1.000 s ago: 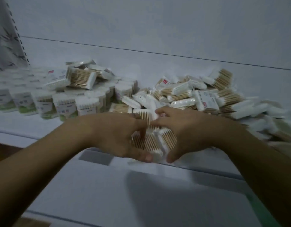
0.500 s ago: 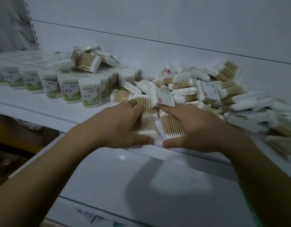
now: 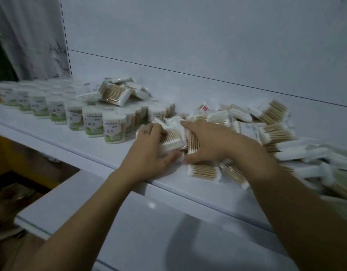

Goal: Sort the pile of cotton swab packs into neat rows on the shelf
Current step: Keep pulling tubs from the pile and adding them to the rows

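While both hands close on it from either side, a clump (image 3: pixel 171 136) of swab packs sits on the shelf (image 3: pixel 71 147), just back from the front edge and at the left fringe of the pile (image 3: pixel 270 130). The left hand (image 3: pixel 149 153) wraps the clump's left side, fingers curled over the top and thumb tucked against the front. The right hand (image 3: pixel 211 145) covers the right side, fingers curved across the top packs and thumb pressed to the front, nearly meeting the left thumb. The clump is squeezed between the two palms, its packs standing on edge. Two loose packs (image 3: pixel 204 171) lie flat under the right wrist, near the shelf edge. The pile spreads away to the right, untidy. Left of the hands stand rows of round tubs (image 3: pixel 92 122), with a few packs (image 3: pixel 115 93) heaped on top. Motion blurs the far ends of both.
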Available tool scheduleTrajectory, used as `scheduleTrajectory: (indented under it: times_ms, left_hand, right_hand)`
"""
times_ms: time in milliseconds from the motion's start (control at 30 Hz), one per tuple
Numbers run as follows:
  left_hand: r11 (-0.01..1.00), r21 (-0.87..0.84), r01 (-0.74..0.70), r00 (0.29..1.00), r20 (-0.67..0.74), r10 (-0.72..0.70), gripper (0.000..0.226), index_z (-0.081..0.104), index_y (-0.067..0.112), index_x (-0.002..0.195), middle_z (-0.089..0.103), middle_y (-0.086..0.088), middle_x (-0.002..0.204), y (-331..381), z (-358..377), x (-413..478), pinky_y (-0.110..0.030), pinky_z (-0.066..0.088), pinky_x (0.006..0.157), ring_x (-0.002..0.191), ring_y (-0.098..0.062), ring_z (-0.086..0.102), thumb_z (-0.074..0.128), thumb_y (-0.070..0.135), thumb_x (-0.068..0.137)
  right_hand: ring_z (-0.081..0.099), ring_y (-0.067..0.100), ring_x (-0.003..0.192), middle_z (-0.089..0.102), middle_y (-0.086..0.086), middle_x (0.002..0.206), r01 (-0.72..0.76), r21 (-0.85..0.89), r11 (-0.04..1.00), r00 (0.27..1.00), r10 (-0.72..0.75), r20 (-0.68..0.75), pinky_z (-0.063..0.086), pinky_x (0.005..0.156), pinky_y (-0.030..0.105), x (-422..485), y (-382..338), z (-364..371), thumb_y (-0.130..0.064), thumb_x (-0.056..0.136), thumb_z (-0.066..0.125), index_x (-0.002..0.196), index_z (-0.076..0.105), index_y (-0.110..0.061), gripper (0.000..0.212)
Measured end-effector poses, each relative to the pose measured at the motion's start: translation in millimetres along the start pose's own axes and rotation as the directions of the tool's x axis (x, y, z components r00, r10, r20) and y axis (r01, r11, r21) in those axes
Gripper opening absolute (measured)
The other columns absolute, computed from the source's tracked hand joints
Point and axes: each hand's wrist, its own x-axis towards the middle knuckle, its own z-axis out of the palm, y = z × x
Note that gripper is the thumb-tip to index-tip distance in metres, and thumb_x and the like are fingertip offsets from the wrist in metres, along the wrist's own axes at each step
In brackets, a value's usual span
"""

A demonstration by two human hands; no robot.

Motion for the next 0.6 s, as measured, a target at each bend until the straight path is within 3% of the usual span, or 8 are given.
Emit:
scheduleTrajectory:
  times_ms: [100, 200, 300, 433, 600]
  left_hand:
    - [1.0, 0.012, -0.003, 1.0, 0.031, 0.002, 0.085, 0.042, 0.013, 0.128, 0.044, -0.005, 0.129, -1.7, 1.5, -0.8, -0.032, 0.038, 0.098, 0.122, -0.021, 0.039, 0.075, 0.062, 0.067]
    - [0.998, -0.03, 0.062, 0.996, 0.067, -0.06, 0.094, 0.036, 0.02, 0.131, 0.042, -0.001, 0.133, -0.7, -1.2, 1.6, -0.03, 0.041, 0.096, 0.12, -0.017, 0.044, 0.084, 0.057, 0.06]
    - [0.99, -0.059, 0.13, 0.99, 0.067, -0.126, 0.092, 0.033, 0.026, 0.132, 0.044, 0.003, 0.135, 0.3, 0.6, 0.2, -0.032, 0.046, 0.09, 0.113, -0.017, 0.053, 0.086, 0.05, 0.062]
    - [0.994, -0.055, 0.099, 0.993, 0.062, -0.096, 0.089, 0.034, 0.031, 0.136, 0.036, 0.006, 0.142, -1.4, 1.1, 2.0, -0.031, 0.045, 0.094, 0.116, -0.015, 0.051, 0.085, 0.047, 0.065]
    - [0.992, -0.114, 0.052, 0.999, 0.023, -0.05, 0.078, 0.05, 0.027, 0.133, 0.044, 0.007, 0.137, 0.2, -0.9, 4.7, -0.03, 0.043, 0.1, 0.12, -0.013, 0.048, 0.087, 0.038, 0.065]
  right_hand:
    - [0.028, 0.022, 0.142, 0.028, 0.001, 0.157, 0.01, 0.084, 0.996, 1.0, -0.009, -0.022, 0.026, 0.114, 0.038, 6.0, 3.4, 9.0, -0.068, 0.067, 0.072, 0.154, 0.014, -0.031, 0.111]
    - [0.036, 0.023, 0.135, 0.039, 0.001, 0.149, 0.011, 0.126, 0.992, 0.986, 0.011, -0.168, 0.03, 0.112, 0.04, 5.9, 7.7, 20.6, -0.064, 0.067, 0.072, 0.15, 0.025, -0.034, 0.099]
    - [0.039, 0.024, 0.13, 0.043, 0.002, 0.14, 0.003, 0.176, 0.984, 0.966, 0.043, -0.255, 0.032, 0.11, 0.042, 4.6, 10.7, 25.8, -0.056, 0.069, 0.072, 0.146, 0.033, -0.031, 0.09]
    - [0.042, 0.023, 0.125, 0.045, 0.001, 0.133, 0.026, 0.222, 0.975, 0.935, 0.054, -0.35, 0.035, 0.107, 0.043, 1.8, 11.0, 28.8, -0.051, 0.07, 0.073, 0.141, 0.04, -0.027, 0.082]
    - [0.045, 0.018, 0.118, 0.046, -0.003, 0.128, 0.074, 0.402, 0.913, 0.884, 0.126, -0.45, 0.038, 0.098, 0.033, -4.9, 9.1, 31.9, -0.045, 0.067, 0.079, 0.137, 0.042, -0.026, 0.081]
